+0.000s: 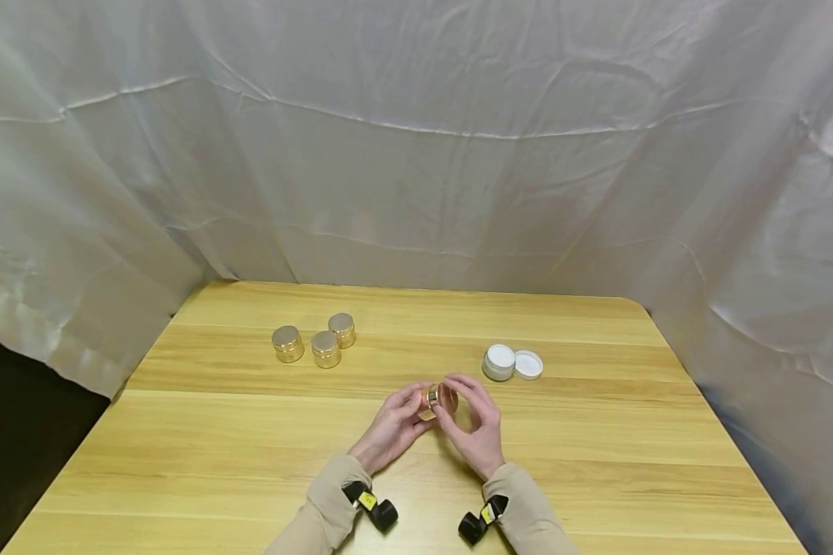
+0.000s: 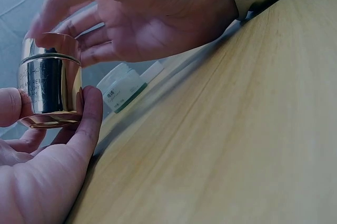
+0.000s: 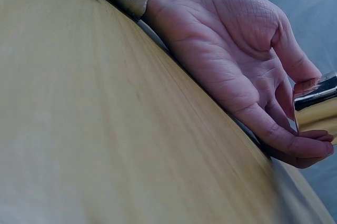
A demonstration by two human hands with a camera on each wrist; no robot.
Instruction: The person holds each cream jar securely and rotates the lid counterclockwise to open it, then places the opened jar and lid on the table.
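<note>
Between the two hands, tilted above the table, is a shiny gold cosmetic jar (image 1: 427, 406) with printed lettering on its side. My left hand (image 1: 390, 428) grips its body, thumb on one side and fingers on the other. The right hand (image 1: 479, 433) pinches the jar's gold lid (image 2: 59, 42) between thumb and fingertips. In the left wrist view the lid sits on the body (image 2: 48, 84) with a thin seam between them. The right wrist view shows mostly the left hand (image 3: 226, 60), with part of the jar (image 3: 316, 105) at its edge.
Three lidded gold jars (image 1: 326, 351) stand together at the back left of the wooden table (image 1: 250, 439). Beyond the right hand, an open white jar (image 1: 498, 362) has its round white lid (image 1: 528, 364) beside it. A pale curtain (image 1: 416, 193) hangs behind.
</note>
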